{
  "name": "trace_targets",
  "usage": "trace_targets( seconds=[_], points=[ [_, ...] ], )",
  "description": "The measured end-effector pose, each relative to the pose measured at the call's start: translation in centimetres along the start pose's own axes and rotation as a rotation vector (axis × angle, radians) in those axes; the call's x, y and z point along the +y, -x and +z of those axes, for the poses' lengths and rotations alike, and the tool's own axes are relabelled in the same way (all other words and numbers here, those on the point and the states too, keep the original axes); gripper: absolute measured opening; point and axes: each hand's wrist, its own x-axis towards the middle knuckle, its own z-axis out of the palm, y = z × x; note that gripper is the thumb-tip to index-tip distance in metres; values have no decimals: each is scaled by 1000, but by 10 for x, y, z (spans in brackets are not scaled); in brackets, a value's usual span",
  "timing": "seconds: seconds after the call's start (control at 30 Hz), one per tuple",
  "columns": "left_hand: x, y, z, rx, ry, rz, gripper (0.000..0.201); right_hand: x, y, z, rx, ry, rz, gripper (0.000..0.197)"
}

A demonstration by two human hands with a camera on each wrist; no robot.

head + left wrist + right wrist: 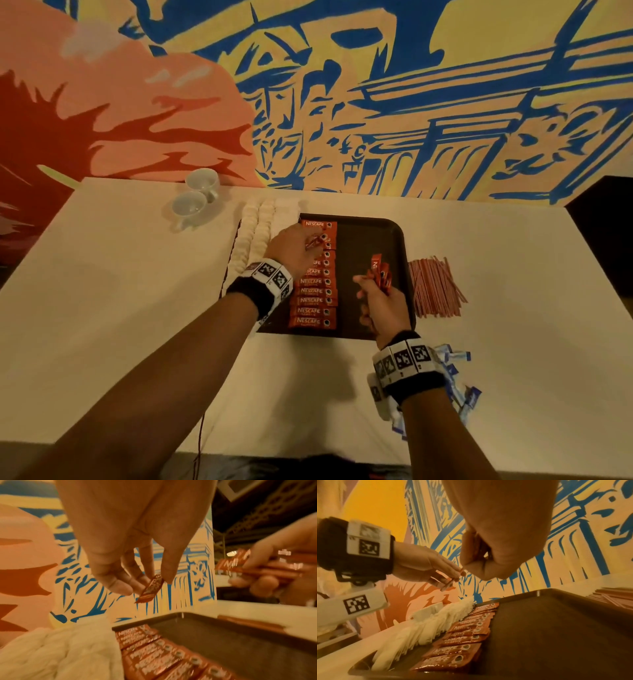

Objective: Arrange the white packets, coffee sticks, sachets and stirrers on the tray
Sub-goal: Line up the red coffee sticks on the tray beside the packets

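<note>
A dark tray [373,240] lies on the white table. White packets [255,233] stand in rows along its left side. Beside them, red coffee sticks [313,291] lie in a neat column. My left hand [294,246] hovers over the upper end of that column and pinches one red stick [150,589] between thumb and fingertips. My right hand [376,301] is over the tray's bare middle, gripping a bunch of red sticks [380,277]. Pink stirrers [435,287] lie in a heap right of the tray. Blue-and-white sachets [459,380] are scattered by my right wrist.
Two white cups [197,197] stand at the back left of the table. A painted wall [342,85] rises right behind the table. A dark piece of furniture [603,219] stands at the far right. The tray's right half [556,635] holds nothing.
</note>
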Motion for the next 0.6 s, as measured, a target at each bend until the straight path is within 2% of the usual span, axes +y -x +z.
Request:
trace_targets(
  seconds=[0.3, 0.43, 0.6],
  points=[
    [-12, -51, 42, -291, -439, 90, 31, -5, -31, -5, 39, 29, 39, 22],
    [-19, -57, 53, -320, -524, 110, 30, -6, -39, -2, 26, 50, 43, 23],
    [-17, -59, 48, -333, -502, 112, 41, -12, -38, -4, -51, 52, 70, 24]
  ],
)
